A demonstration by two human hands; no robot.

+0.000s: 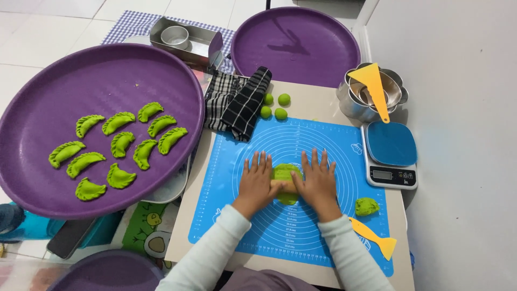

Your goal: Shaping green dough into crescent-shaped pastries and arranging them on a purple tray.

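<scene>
1. Dough (pixel 284 173), green and flattened, lay at the centre of the blue mat (pixel 226 161), with a wooden roller (pixel 285 186) across it.
2. We saw the left hand (pixel 257 180) pressing flat on the roller's left end, fingers straight and spread, gripping nothing.
3. We saw the right hand (pixel 319 179) laid the same way on the roller's right end, fingers splayed, palm down.
4. Right of the mat's centre, near its edge, sat a green lump (pixel 367 206), with a yellow scraper (pixel 374 237) just below it.
5. Beyond the mat's top edge lay three green balls (pixel 274 106) beside a checked cloth (pixel 238 100).
6. Left of the mat, a purple tray (pixel 37 108) held crimped green dumplings (pixel 116 148).
7. Right of the mat stood a scale (pixel 391 153).
</scene>
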